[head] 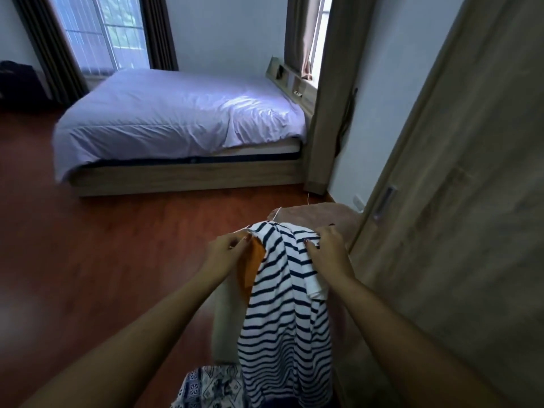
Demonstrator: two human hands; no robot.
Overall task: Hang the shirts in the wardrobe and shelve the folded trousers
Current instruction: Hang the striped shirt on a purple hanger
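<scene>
A white shirt with navy stripes hangs in front of me, held up at its top by both hands. My left hand pinches the shirt's left shoulder, where a thin white hanger wire pokes out above. My right hand grips the right shoulder fabric. An orange cloth shows behind the shirt's left edge. The wardrobe's wooden door stands to the right with a recessed handle. Patterned blue-white fabric lies at the bottom.
A bed with a white duvet fills the far middle of the room on a red-brown wood floor. A brown covered stool or basket sits behind the shirt. A pale box-like thing stands below my left hand.
</scene>
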